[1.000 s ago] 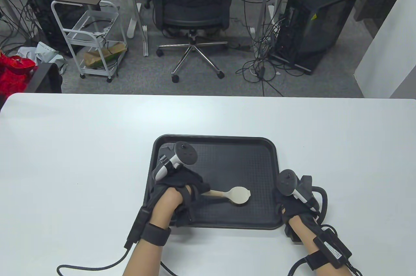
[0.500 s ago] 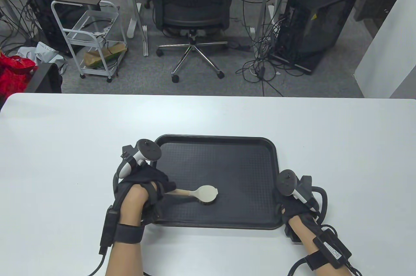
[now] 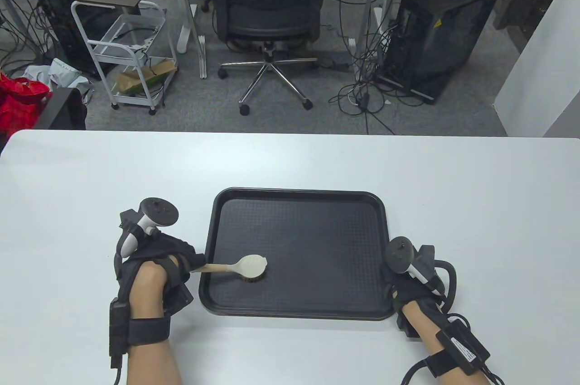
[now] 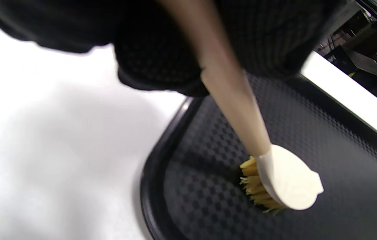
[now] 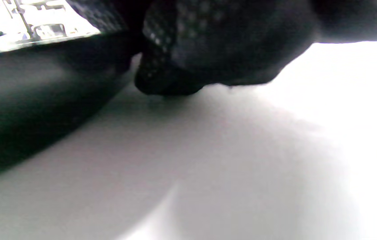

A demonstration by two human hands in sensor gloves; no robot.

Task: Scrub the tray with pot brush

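Note:
A black textured tray (image 3: 317,240) lies on the white table. My left hand (image 3: 179,262) is left of the tray and grips the wooden handle of a pot brush (image 3: 247,266). The cream brush head rests bristles-down on the tray's front left part. In the left wrist view the brush (image 4: 285,181) shows its yellow bristles against the tray floor (image 4: 325,140). My right hand (image 3: 403,285) holds the tray's right front rim. In the right wrist view its fingers (image 5: 208,50) lie against the tray's edge (image 5: 42,93).
The white table (image 3: 90,185) spreads around the tray on all sides. Beyond its far edge stand an office chair (image 3: 269,9), a white cart (image 3: 127,50) and computer towers. Cables run from both wrists off the table's front edge.
My left hand has drawn the brush leftward across the tray, from the middle to the front left part. My right hand has stayed on the tray's right rim.

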